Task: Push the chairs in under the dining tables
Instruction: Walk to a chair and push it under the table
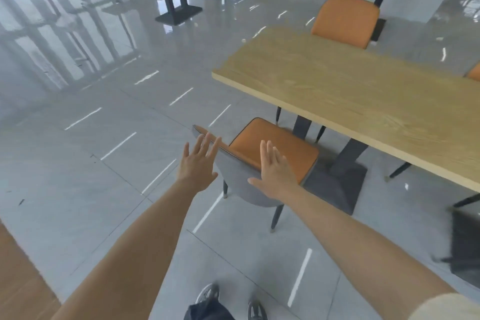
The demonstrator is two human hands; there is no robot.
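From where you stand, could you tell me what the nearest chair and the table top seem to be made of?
The nearest chair: smooth orange seat padding, probably faux leather; grey back shell, likely fabric or matte vinyl; dark, seemingly metal legs. The table top: light wood grain, perhaps laminate.

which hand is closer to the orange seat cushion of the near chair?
Right. The right hand overlaps the orange seat cushion, over the chair's grey backrest. The left hand is off to the left, by the backrest's top edge.

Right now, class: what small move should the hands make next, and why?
Probably set both open palms on the near chair's grey backrest and push toward the table. Left hand and right hand hover spread at it; its orange seat sits mostly outside the table edge.
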